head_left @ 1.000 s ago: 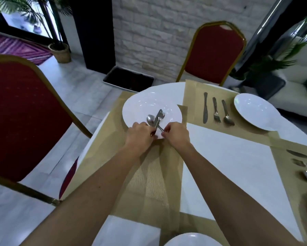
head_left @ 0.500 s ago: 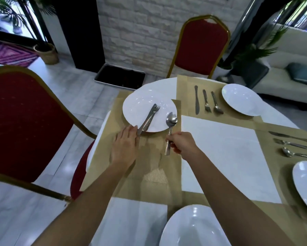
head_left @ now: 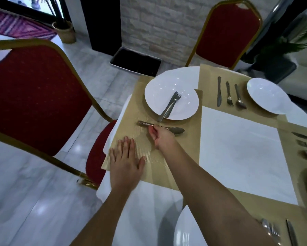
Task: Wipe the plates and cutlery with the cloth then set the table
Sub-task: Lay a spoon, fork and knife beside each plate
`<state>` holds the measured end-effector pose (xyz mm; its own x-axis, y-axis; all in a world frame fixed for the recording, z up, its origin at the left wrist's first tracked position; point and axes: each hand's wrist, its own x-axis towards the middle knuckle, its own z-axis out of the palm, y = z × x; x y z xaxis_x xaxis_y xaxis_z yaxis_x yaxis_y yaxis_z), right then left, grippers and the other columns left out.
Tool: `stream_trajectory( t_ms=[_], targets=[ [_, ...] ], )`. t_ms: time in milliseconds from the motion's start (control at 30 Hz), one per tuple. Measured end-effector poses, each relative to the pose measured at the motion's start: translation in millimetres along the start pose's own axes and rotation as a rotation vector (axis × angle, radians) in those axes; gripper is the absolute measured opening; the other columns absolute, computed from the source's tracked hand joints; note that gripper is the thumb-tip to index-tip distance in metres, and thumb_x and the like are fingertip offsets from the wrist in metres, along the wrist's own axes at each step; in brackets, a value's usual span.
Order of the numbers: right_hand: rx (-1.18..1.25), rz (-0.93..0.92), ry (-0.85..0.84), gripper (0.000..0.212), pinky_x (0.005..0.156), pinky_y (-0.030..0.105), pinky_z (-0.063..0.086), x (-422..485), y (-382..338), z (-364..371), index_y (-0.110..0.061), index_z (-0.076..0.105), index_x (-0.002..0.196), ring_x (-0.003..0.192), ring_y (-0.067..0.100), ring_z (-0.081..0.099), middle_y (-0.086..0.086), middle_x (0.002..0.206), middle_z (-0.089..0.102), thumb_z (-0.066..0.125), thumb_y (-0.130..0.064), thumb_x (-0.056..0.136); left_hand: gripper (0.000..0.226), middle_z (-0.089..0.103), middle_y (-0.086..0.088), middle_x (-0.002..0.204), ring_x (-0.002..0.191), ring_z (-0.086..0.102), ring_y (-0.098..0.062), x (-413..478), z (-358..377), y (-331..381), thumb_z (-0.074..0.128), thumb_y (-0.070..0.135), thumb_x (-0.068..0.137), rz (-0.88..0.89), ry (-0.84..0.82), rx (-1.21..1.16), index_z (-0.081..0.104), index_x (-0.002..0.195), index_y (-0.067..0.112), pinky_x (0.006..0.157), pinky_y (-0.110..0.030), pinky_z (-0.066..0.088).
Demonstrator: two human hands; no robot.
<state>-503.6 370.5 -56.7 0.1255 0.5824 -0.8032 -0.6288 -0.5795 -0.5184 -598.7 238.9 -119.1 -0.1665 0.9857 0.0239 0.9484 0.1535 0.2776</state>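
Hands first: the left hand lies flat, fingers straight and together, pressing the ribbed, woven gold placemat near the left edge of the smooth white table, while the right hand just beyond it pinches the slim handle of a shiny steel spoon lying crosswise on the mat. Just past the spoon sits a round, glossy white plate with a steel fork slanting across it, handle reaching the near rim. Beside the left edge stands a red upholstered chair with a gold frame.
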Motion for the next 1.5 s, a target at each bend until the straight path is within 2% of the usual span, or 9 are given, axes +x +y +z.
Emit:
stream_trajectory(
  t_ms=[100, 433, 567, 633, 767, 867, 1000, 1067, 1500],
  targets=[
    [-0.069, -0.071, 0.064, 0.014, 0.038, 0.025, 0.053, 6, 2, 8, 0.003, 0.054, 0.076, 0.034, 0.016, 0.06, 0.017, 0.069, 0.061, 0.06, 0.009, 0.088, 0.07, 0.031, -0.013, 0.152, 0.144, 0.022, -0.031, 2, 1, -1, 0.032, 0.051, 0.09, -0.012, 0.022, 0.008, 0.032, 0.146, 0.008, 0.117, -0.051, 0.012],
    [-0.385, -0.126, 0.063, 0.014, 0.036, 0.025, 0.05, 8, -4, -1, 0.003, 0.059, 0.078, 0.036, 0.013, 0.061, 0.009, 0.051, 0.065, 0.068, -0.005, 0.086, 0.071, 0.031, -0.01, 0.153, 0.144, 0.02, -0.027, 0, -1, 1, 0.031, 0.054, 0.09, -0.037, 0.029, 0.009, 0.031, 0.147, 0.011, 0.117, -0.048, 0.011],
    [-0.799, -0.568, 0.153, 0.029, 0.047, 0.025, 0.046, -1, -39, -7, -0.01, 0.055, 0.054, 0.043, 0.018, 0.054, 0.002, 0.046, 0.054, 0.064, -0.019, 0.08, 0.071, 0.025, -0.007, 0.156, 0.145, 0.008, -0.021, 1, -2, 2, 0.028, 0.054, 0.091, -0.043, 0.026, -0.006, 0.026, 0.149, 0.013, 0.118, -0.046, 0.005],
    [-0.908, -0.668, 0.189, 0.029, 0.051, 0.028, 0.043, -1, -62, -8, -0.011, 0.047, 0.051, 0.049, 0.02, 0.049, 0.001, 0.049, 0.048, 0.063, -0.019, 0.074, 0.071, 0.021, -0.006, 0.157, 0.146, 0.004, -0.02, 2, -2, 2, 0.028, 0.055, 0.092, -0.042, 0.022, -0.027, 0.023, 0.149, 0.014, 0.118, -0.045, 0.002],
    [-1.046, -0.598, 0.151, 0.015, 0.055, 0.032, 0.041, 10, -84, -7, -0.008, 0.05, 0.062, 0.058, 0.025, 0.052, 0.006, 0.055, 0.05, 0.059, -0.017, 0.069, 0.07, 0.021, -0.007, 0.157, 0.147, 0.008, -0.023, 0, -2, 0, 0.03, 0.054, 0.093, -0.031, 0.02, -0.035, 0.023, 0.149, 0.013, 0.119, -0.046, 0.003],
    [-1.138, -0.732, 0.179, 0.022, 0.06, 0.035, 0.05, 20, -96, -2, 0.002, 0.06, 0.07, 0.072, 0.033, 0.066, 0.016, 0.071, 0.068, 0.057, -0.019, 0.076, 0.07, 0.029, -0.01, 0.154, 0.145, 0.017, -0.027, 0, -2, 1, 0.034, 0.053, 0.092, -0.022, 0.033, -0.036, 0.03, 0.147, 0.01, 0.118, -0.048, 0.009],
    [-1.385, -0.882, 0.177, 0.023, 0.066, 0.026, 0.04, 34, -103, 9, -0.008, 0.07, 0.099, 0.094, 0.026, 0.062, 0.01, 0.099, 0.07, 0.049, -0.015, 0.091, 0.072, 0.029, -0.009, 0.154, 0.145, 0.019, -0.027, 1, -2, 1, 0.029, 0.056, 0.091, -0.03, 0.035, -0.033, 0.031, 0.147, 0.011, 0.117, -0.047, 0.008],
    [-1.434, -0.92, 0.152, 0.022, 0.07, 0.025, 0.038, 41, -103, 16, -0.009, 0.07, 0.101, 0.094, 0.023, 0.059, 0.008, 0.101, 0.069, 0.05, -0.015, 0.093, 0.072, 0.026, -0.008, 0.155, 0.145, 0.016, -0.026, 2, -1, 1, 0.027, 0.057, 0.092, -0.034, 0.039, -0.034, 0.029, 0.148, 0.012, 0.117, -0.046, 0.006],
    [-1.435, -0.746, 0.276, 0.025, 0.072, 0.027, 0.044, 68, -99, 21, -0.005, 0.062, 0.109, 0.105, 0.032, 0.062, 0.015, 0.116, 0.062, 0.063, -0.007, 0.084, 0.071, 0.023, -0.007, 0.156, 0.146, 0.014, -0.025, 2, 3, 0, 0.034, 0.055, 0.092, -0.049, 0.035, -0.04, 0.026, 0.149, 0.014, 0.118, -0.047, 0.006]
  ],
)
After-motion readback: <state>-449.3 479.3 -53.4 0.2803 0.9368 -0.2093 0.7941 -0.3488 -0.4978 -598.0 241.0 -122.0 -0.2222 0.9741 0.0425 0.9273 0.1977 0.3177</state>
